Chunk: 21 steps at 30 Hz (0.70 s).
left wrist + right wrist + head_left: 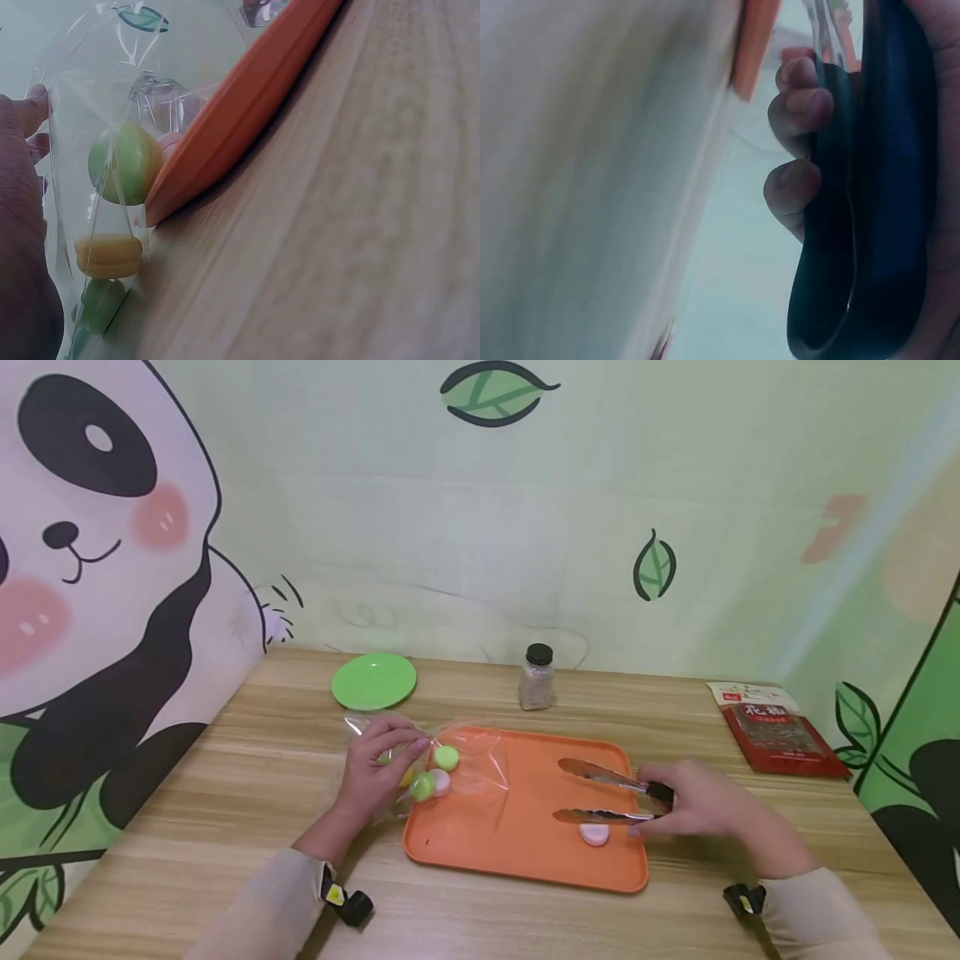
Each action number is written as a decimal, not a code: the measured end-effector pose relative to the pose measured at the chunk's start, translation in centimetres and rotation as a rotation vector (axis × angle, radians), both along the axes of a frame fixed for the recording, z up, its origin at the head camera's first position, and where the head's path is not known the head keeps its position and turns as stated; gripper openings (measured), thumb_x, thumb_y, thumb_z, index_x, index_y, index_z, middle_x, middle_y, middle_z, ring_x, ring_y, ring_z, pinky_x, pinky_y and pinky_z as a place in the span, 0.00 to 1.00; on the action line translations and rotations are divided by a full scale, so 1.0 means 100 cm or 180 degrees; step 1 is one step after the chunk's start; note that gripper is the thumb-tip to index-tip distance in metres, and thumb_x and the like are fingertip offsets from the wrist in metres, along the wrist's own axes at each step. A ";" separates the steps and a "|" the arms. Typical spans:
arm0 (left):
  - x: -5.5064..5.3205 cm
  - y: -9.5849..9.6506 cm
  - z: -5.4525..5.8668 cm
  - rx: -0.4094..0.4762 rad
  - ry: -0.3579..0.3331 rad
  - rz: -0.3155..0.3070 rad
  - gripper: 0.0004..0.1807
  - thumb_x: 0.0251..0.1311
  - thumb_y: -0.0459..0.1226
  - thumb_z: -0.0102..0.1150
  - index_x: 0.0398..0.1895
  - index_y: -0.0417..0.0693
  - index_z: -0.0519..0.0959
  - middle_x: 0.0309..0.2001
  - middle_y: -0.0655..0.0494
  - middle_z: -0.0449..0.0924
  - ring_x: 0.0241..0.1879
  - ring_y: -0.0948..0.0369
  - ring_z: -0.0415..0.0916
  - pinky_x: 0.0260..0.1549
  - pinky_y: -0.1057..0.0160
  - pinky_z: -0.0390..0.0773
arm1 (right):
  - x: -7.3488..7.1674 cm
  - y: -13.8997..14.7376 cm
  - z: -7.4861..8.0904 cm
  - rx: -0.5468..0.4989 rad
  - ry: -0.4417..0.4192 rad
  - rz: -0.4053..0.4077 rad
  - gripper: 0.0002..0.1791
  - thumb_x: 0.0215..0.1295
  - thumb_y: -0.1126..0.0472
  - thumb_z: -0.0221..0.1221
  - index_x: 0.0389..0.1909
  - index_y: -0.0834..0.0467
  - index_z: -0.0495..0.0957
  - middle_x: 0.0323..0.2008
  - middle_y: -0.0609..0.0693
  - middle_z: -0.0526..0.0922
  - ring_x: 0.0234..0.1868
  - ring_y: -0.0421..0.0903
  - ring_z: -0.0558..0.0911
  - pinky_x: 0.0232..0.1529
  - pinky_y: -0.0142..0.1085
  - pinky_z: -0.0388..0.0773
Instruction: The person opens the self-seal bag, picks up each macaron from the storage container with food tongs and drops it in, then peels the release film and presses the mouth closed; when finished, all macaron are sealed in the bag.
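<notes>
My left hand (375, 768) pinches the edge of a clear plastic bag (487, 768), which lies partly over the orange tray's (510, 852) left end. Inside the bag are several macarons, among them a green macaron (446, 757), a yellow macaron (109, 256) and a pale one (441, 782). With fingers curled round the black handle, my right hand (701, 797) grips metal tongs (600, 774) over the tray's right side. Their two arms stand spread apart with nothing between the tips. A pale pink macaron (595, 835) lies on the tray, just below the nearer arm.
Behind the bag sits a green plate (373, 681). A black-capped jar (536, 681) stands behind the tray. Towards the right edge of the wooden table (240, 777) lies a red packet (783, 739). A printed wall sheet (360, 527) rises behind the table.
</notes>
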<state>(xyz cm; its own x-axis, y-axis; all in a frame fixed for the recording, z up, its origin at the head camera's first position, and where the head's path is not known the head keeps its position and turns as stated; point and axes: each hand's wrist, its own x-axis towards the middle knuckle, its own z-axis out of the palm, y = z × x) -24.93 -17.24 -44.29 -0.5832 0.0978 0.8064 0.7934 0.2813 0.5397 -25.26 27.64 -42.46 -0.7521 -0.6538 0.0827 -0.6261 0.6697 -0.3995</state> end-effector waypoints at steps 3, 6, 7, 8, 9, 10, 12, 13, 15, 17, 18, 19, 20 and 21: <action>0.000 0.000 -0.001 -0.0021 -0.0009 0.0017 0.09 0.50 0.17 0.68 0.32 0.35 0.86 0.35 0.44 0.81 0.38 0.51 0.77 0.46 0.68 0.75 | 0.003 0.009 -0.005 -0.0100 -0.0038 0.0097 0.24 0.49 0.35 0.74 0.34 0.46 0.76 0.19 0.37 0.72 0.19 0.31 0.68 0.18 0.27 0.63; -0.001 0.000 -0.002 -0.0021 0.0001 0.0027 0.09 0.50 0.17 0.68 0.31 0.34 0.85 0.34 0.43 0.81 0.38 0.50 0.77 0.46 0.68 0.75 | 0.003 0.016 -0.007 -0.0094 -0.0073 0.0098 0.26 0.47 0.35 0.75 0.41 0.44 0.79 0.22 0.39 0.74 0.21 0.31 0.68 0.19 0.27 0.64; -0.001 0.000 -0.002 -0.0016 0.0003 0.0028 0.09 0.50 0.17 0.68 0.31 0.34 0.85 0.34 0.43 0.81 0.38 0.50 0.77 0.46 0.68 0.76 | 0.003 0.018 -0.007 -0.0078 -0.0084 0.0073 0.28 0.47 0.35 0.75 0.44 0.44 0.79 0.23 0.39 0.74 0.21 0.31 0.68 0.19 0.27 0.64; -0.001 -0.001 -0.002 -0.0012 0.0006 0.0030 0.09 0.50 0.17 0.68 0.31 0.34 0.85 0.34 0.43 0.81 0.38 0.50 0.77 0.46 0.68 0.76 | 0.003 0.019 -0.007 -0.0046 -0.0088 0.0045 0.29 0.46 0.34 0.75 0.45 0.44 0.80 0.23 0.39 0.74 0.20 0.31 0.67 0.19 0.27 0.64; -0.001 -0.001 -0.002 -0.0008 0.0009 0.0026 0.09 0.49 0.17 0.68 0.31 0.34 0.85 0.34 0.42 0.81 0.38 0.49 0.77 0.46 0.68 0.76 | 0.002 0.020 -0.006 -0.0004 -0.0075 0.0017 0.30 0.46 0.34 0.75 0.46 0.44 0.80 0.23 0.39 0.74 0.20 0.31 0.67 0.18 0.27 0.63; -0.001 -0.001 -0.001 0.0000 0.0005 0.0016 0.09 0.50 0.17 0.68 0.31 0.34 0.85 0.34 0.42 0.81 0.38 0.49 0.77 0.46 0.68 0.76 | 0.002 0.021 -0.005 0.0028 -0.0074 -0.0012 0.31 0.46 0.33 0.75 0.47 0.43 0.80 0.24 0.39 0.74 0.20 0.31 0.66 0.18 0.27 0.63; -0.001 -0.001 -0.001 0.0002 -0.0016 0.0015 0.09 0.49 0.16 0.67 0.31 0.33 0.85 0.34 0.42 0.81 0.38 0.49 0.77 0.46 0.68 0.76 | 0.001 0.022 -0.004 0.0067 -0.0050 -0.0036 0.31 0.45 0.33 0.75 0.47 0.44 0.80 0.24 0.39 0.74 0.19 0.31 0.66 0.18 0.27 0.63; -0.001 -0.001 -0.001 0.0003 -0.0034 0.0009 0.09 0.50 0.16 0.67 0.31 0.33 0.85 0.35 0.42 0.81 0.38 0.49 0.77 0.46 0.68 0.76 | 0.001 0.022 -0.004 0.0084 -0.0040 -0.0047 0.31 0.46 0.33 0.75 0.47 0.45 0.80 0.24 0.39 0.74 0.19 0.31 0.66 0.18 0.27 0.63; 0.000 -0.001 0.000 -0.0004 -0.0068 0.0009 0.09 0.50 0.16 0.67 0.32 0.33 0.85 0.35 0.42 0.81 0.39 0.49 0.78 0.47 0.68 0.76 | 0.000 0.023 -0.004 0.0141 -0.0014 -0.0099 0.31 0.46 0.33 0.74 0.47 0.45 0.80 0.24 0.39 0.74 0.20 0.31 0.66 0.19 0.27 0.63; 0.000 -0.001 0.000 -0.0010 -0.0096 0.0007 0.09 0.50 0.16 0.67 0.32 0.33 0.85 0.35 0.42 0.81 0.39 0.49 0.77 0.47 0.68 0.76 | 0.000 0.023 -0.005 0.0207 0.0002 -0.0183 0.32 0.46 0.32 0.73 0.47 0.46 0.80 0.24 0.38 0.73 0.21 0.31 0.67 0.20 0.28 0.64; 0.000 -0.001 0.000 -0.0015 -0.0099 0.0007 0.09 0.50 0.16 0.67 0.32 0.33 0.85 0.35 0.42 0.81 0.39 0.49 0.77 0.47 0.68 0.76 | 0.000 0.023 -0.005 0.0243 0.0006 -0.0233 0.33 0.46 0.31 0.73 0.47 0.46 0.79 0.24 0.38 0.73 0.21 0.32 0.67 0.20 0.28 0.64; 0.000 -0.001 0.000 -0.0019 -0.0103 0.0005 0.09 0.50 0.16 0.67 0.32 0.33 0.85 0.35 0.42 0.81 0.39 0.49 0.77 0.47 0.68 0.76 | 0.000 0.023 -0.005 0.0278 0.0001 -0.0287 0.34 0.46 0.30 0.73 0.48 0.47 0.79 0.24 0.37 0.72 0.22 0.32 0.67 0.21 0.28 0.64; 0.000 -0.001 0.000 -0.0024 -0.0101 0.0007 0.09 0.50 0.16 0.67 0.32 0.33 0.85 0.35 0.42 0.81 0.39 0.49 0.77 0.47 0.68 0.76 | 0.000 0.023 -0.005 0.0312 0.0014 -0.0339 0.35 0.45 0.30 0.72 0.48 0.47 0.79 0.24 0.37 0.72 0.22 0.32 0.67 0.21 0.28 0.64; 0.000 0.000 0.000 -0.0029 -0.0096 0.0010 0.09 0.50 0.16 0.67 0.32 0.33 0.85 0.36 0.42 0.81 0.39 0.49 0.77 0.47 0.68 0.76 | 0.000 0.023 -0.005 0.0340 0.0023 -0.0381 0.35 0.45 0.29 0.72 0.48 0.48 0.79 0.25 0.37 0.72 0.22 0.32 0.67 0.21 0.29 0.63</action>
<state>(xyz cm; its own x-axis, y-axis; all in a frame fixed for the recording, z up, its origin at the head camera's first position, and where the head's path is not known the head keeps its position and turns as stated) -24.92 -17.29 -44.27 -0.6076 0.1032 0.7875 0.7759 0.2887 0.5609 -25.21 29.94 -42.96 -0.8248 -0.5649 0.0231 -0.5419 0.7781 -0.3177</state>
